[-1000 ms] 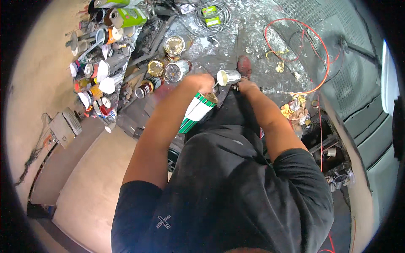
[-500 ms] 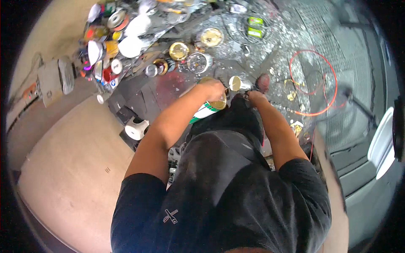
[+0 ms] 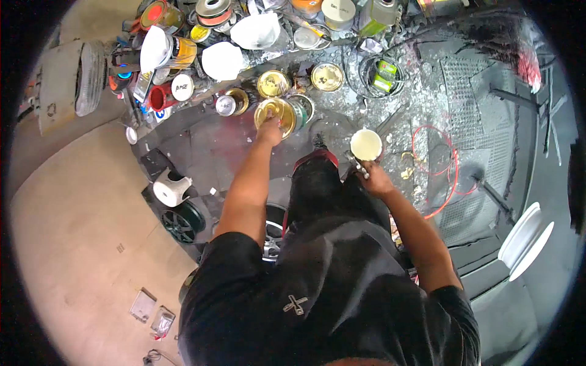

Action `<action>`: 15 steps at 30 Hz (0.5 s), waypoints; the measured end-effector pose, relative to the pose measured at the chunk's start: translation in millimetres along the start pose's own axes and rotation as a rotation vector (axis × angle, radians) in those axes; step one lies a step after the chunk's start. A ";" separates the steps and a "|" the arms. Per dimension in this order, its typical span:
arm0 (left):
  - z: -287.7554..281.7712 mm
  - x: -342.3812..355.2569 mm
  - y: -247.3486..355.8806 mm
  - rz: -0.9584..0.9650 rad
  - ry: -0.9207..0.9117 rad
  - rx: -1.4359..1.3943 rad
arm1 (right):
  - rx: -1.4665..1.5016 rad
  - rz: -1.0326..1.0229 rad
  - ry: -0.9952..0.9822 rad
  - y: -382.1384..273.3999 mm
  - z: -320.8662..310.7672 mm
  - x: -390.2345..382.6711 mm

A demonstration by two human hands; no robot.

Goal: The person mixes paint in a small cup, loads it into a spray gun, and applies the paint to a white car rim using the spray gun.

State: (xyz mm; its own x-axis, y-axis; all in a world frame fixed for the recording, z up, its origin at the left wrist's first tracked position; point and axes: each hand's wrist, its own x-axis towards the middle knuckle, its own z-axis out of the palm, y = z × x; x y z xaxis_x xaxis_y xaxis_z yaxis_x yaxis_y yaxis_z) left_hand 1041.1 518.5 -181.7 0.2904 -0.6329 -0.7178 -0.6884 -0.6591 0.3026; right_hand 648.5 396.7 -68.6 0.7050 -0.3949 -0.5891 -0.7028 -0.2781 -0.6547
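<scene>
Stretched forward and to the left, my left hand [image 3: 270, 130] grips the rim of a gold-topped paint can [image 3: 287, 108] with a green side. The can is among the other tins and partly covers an open one behind it. Closer to my body, my right hand [image 3: 377, 180] is closed round a small metal spray gun [image 3: 358, 166], mostly hidden by the fingers. A round cup [image 3: 366, 145], pale cream seen from above, sits at the spray gun's far end, just above my right knee.
Gold-lidded tins [image 3: 328, 77] stand ahead on the stained floor. A bench crowded with cups and cans [image 3: 223, 61] runs along the upper left. An orange-red hose [image 3: 453, 183] curls at the right, beside a white wheel rim [image 3: 526, 241]. Another wheel [image 3: 182, 222] is at left.
My left hand has carried the paint can from beside my lap forward to the tins, and the can is now less tilted. The spray gun's cup now faces up more. My view has shifted.
</scene>
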 end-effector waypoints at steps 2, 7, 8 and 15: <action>6.0 23.0 -4.0 -0.079 0.038 -0.007 | 0.008 0.006 0.016 -17.4 -15.8 -10.6; 9.1 68.7 -1.1 -0.239 0.096 -0.078 | 0.192 0.028 0.100 -37.0 -42.9 -36.5; 16.6 80.5 -11.4 -0.213 0.041 -0.115 | 0.233 -0.017 0.113 -28.7 -39.0 -41.6; 7.5 50.2 19.5 -0.181 0.044 -0.047 | 0.514 0.102 0.113 -15.1 -37.7 -87.7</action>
State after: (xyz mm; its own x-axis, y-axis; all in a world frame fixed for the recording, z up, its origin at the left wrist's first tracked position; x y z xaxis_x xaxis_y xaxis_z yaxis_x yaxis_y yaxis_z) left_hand 1037.3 477.0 -216.6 0.4360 -0.5187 -0.7354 -0.5907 -0.7815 0.2010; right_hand 593.7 402.5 10.8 0.6009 -0.4976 -0.6256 -0.6103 0.2197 -0.7610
